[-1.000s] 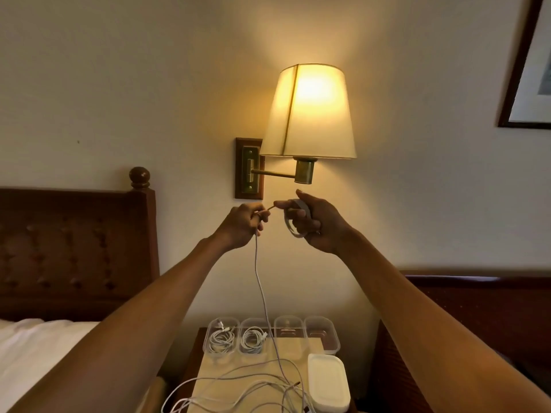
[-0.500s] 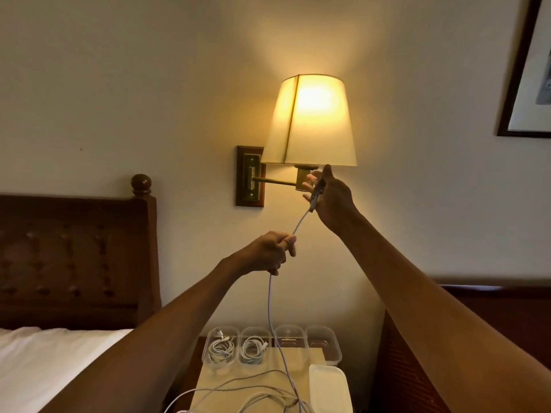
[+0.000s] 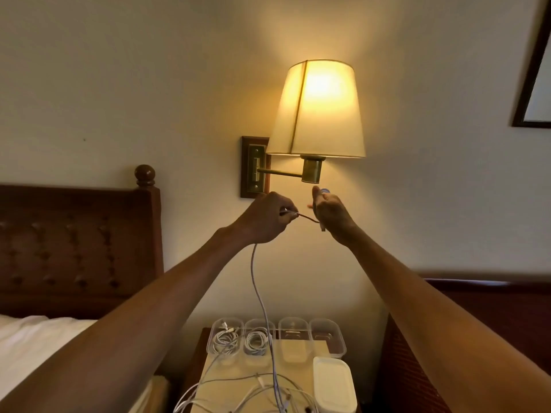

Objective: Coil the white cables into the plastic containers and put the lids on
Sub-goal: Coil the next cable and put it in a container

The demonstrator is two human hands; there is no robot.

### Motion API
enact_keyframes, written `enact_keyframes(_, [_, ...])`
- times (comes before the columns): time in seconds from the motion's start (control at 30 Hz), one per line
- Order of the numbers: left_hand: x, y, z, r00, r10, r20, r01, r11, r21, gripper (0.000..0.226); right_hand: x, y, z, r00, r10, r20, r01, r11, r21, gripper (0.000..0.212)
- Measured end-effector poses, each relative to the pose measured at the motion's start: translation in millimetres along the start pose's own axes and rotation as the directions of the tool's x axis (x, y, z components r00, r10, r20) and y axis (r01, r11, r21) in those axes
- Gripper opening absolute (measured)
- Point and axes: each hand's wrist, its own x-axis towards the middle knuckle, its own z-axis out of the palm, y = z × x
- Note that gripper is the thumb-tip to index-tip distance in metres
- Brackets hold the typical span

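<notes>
Both arms are raised in front of the wall lamp. My left hand [image 3: 268, 217] pinches a white cable [image 3: 258, 290] that hangs down to the nightstand. A short stretch of it runs across to my right hand [image 3: 329, 213], which grips the cable's end. Below, several clear plastic containers [image 3: 325, 338] stand in a row; the two on the left hold coiled cables [image 3: 225, 339]. More loose white cables [image 3: 253, 394] lie tangled on the tabletop. A stack of white lids [image 3: 334, 383] sits at the front right.
A lit wall lamp [image 3: 319, 108] hangs just above my hands on a brass arm. A dark wooden headboard [image 3: 74, 242] and white bedding [image 3: 32, 347] are on the left. Another dark headboard [image 3: 477, 317] is on the right, a picture frame [image 3: 533, 84] top right.
My right hand dropped from beside the lamp socket and my left hand rose, so the two hands are close together again with a short cable span between them.
</notes>
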Motion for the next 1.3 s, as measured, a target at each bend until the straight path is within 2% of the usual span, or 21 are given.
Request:
enact_keyframes(0.07, [0.9,-3.2,0.3,1.000,0.001,0.003,-0.001,1.000,0.011,0.018,-4.2,9.9,5.1,0.990,0.074,0.117,-0.062,0.992,-0.106,0.045])
enact_keyframes(0.17, [1.3,-6.8,3.3,1.000,-0.001,-0.004,0.001,1.000,0.025,0.013,-9.6,22.1,7.3,0.947,0.111,0.302,-0.048,0.977,-0.208,0.050])
enact_keyframes(0.23, [1.1,-10.3,6.9,0.999,-0.014,-0.044,0.015,1.000,0.020,0.013,-13.7,26.7,4.6,0.933,0.141,0.331,-0.045,0.959,-0.281,0.057])
enact_keyframes(0.3, [-0.1,-12.6,11.3,0.996,-0.033,-0.080,0.033,0.999,-0.003,0.014,-17.5,29.4,-0.6,0.916,0.182,0.358,-0.086,0.960,-0.268,0.067])
enact_keyframes(0.4, [-2.0,-16.8,20.8,0.996,-0.041,-0.084,0.038,0.999,-0.036,0.012,-24.5,31.7,-10.6,0.850,0.300,0.433,-0.183,0.939,-0.292,0.086])
enact_keyframes(0.47, [-3.7,-19.2,28.6,0.994,-0.057,-0.095,0.052,0.997,-0.051,0.012,-28.9,35.5,-17.4,0.805,0.360,0.471,-0.239,0.924,-0.298,0.091])
enact_keyframes(0.57, [-4.9,-22.9,44.4,0.989,-0.085,-0.125,0.082,0.996,-0.024,0.015,-36.8,35.9,-27.6,0.754,0.363,0.547,-0.291,0.932,-0.216,0.079])
enact_keyframes(0.67, [-7.2,-20.9,61.3,0.978,-0.143,-0.149,0.146,0.989,0.010,0.019,-45.2,26.5,-37.8,0.714,0.309,0.629,-0.368,0.929,-0.038,0.061])
enact_keyframes(0.8, [-10.2,-20.6,70.5,0.942,-0.317,-0.106,0.310,0.947,-0.083,0.024,-52.6,10.6,-51.0,0.685,0.165,0.709,-0.482,0.833,0.272,0.047])
enact_keyframes(0.87, [-9.7,-20.4,70.9,0.930,-0.365,-0.039,0.355,0.921,-0.164,0.027,-52.7,6.3,-54.4,0.709,0.066,0.702,-0.511,0.734,0.448,0.044])
enact_keyframes(0.93, [-7.4,-12.2,70.1,0.933,-0.358,0.033,0.356,0.910,-0.211,0.029,-51.3,2.4,-55.6,0.768,0.009,0.640,-0.506,0.621,0.599,0.041])
enact_keyframes(1.03, [-2.3,2.2,70.6,0.938,-0.320,0.133,0.341,0.918,-0.201,0.030,-47.7,0.1,-55.2,0.838,-0.018,0.546,-0.480,0.452,0.752,0.040])
enact_keyframes(1.1, [-0.1,11.2,71.8,0.937,-0.296,0.183,0.332,0.920,-0.208,0.029,-43.9,2.2,-55.6,0.889,0.010,0.458,-0.426,0.386,0.818,0.044])
enact_keyframes(1.2, [-0.6,23.7,73.4,0.928,-0.265,0.261,0.330,0.910,-0.252,0.027,-38.6,4.8,-55.2,0.954,0.072,0.290,-0.292,0.427,0.856,0.053])
enact_keyframes(1.3, [-0.3,40.9,70.2,0.907,-0.237,0.349,0.328,0.916,-0.231,0.025,-33.1,8.4,-50.6,0.973,0.088,0.215,-0.229,0.517,0.825,0.059])
